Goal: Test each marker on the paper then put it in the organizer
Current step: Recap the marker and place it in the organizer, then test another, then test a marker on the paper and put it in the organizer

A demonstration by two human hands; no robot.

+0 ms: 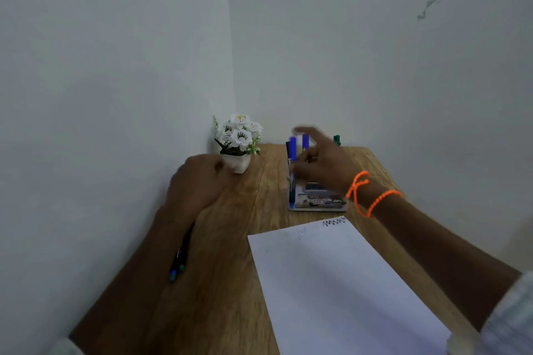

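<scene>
White paper (340, 282) nearest, 1 black zigzag test mark at its far edge.
Right hand (323, 164), blurred, fingers curled around a blue-capped marker (293, 150) at the clear organizer (314, 202); lower it straight, release once seated. Left hand (199, 184) rests loosely curled beside 2 markers (180, 256).

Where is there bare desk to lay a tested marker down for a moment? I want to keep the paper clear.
Bare wood lies between the left hand and the organizer, in front of the flower pot. More shows between the left forearm and the paper. It is crowded at the organizer, where the right hand is busy.
</scene>
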